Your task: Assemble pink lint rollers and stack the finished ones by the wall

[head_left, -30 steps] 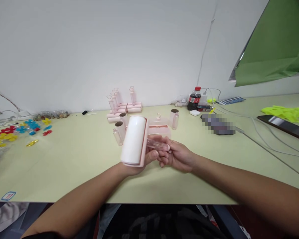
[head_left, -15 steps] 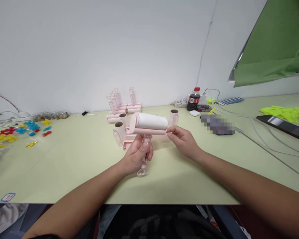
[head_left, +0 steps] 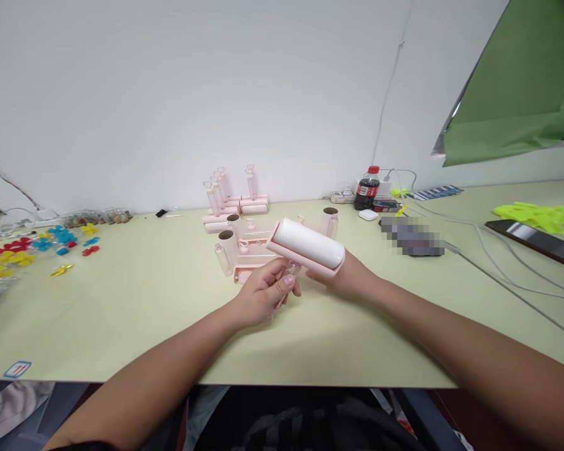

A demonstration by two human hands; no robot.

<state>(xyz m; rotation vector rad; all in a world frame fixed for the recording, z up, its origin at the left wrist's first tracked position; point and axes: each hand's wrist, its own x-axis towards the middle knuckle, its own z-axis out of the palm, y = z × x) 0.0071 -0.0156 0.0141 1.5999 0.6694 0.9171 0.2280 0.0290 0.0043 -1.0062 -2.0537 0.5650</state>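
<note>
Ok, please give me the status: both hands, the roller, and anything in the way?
Left hand gripping the roller by its handle. Right hand behind roller, fingers mostly hidden. Pink parts close beyond left hand.

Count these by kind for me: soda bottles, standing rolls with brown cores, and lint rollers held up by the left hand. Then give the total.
Soda bottle: 1
Standing rolls with brown cores: 3
Lint roller in left hand: 1
Total: 5
</note>
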